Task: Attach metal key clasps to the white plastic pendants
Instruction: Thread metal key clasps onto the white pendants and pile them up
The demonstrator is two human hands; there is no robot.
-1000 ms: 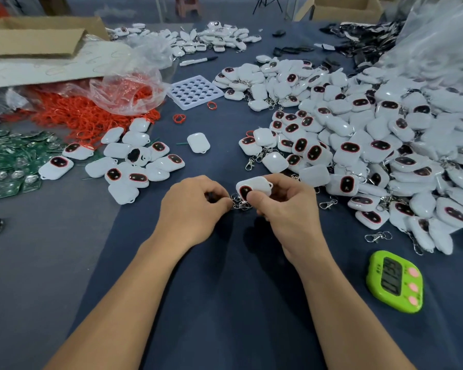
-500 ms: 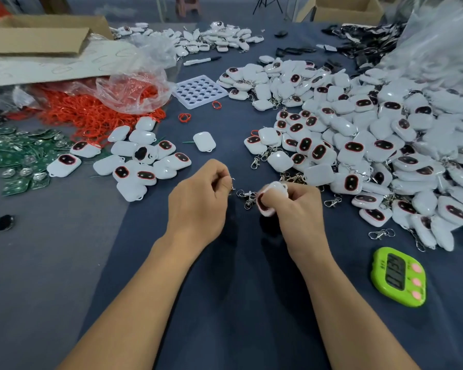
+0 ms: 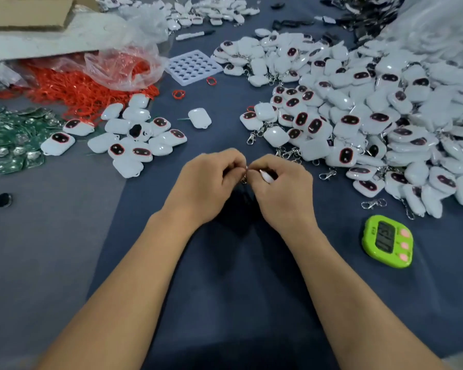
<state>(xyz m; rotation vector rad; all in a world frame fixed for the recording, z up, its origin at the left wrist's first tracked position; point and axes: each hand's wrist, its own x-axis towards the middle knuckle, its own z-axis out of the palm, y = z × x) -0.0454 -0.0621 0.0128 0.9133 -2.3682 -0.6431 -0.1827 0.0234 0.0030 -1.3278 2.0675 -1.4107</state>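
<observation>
White plastic pendant (image 3: 265, 176), nearly enclosed in the clenched right hand (image 3: 281, 188) above the blue cloth (image 3: 238, 303): seemingly light, rigid, slick, best gripped by its edges while the left hand (image 3: 206, 180) pinches the small metal clasp (image 3: 244, 179).

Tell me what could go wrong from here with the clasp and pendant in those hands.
1. The pendant is almost wholly hidden in the right hand; only a white edge shows, so it may slip from that grip during the fitting.
2. The clasp pinched by the left hand is tiny; if dropped, it could get mixed with the loose clasps lying nearby.
</observation>
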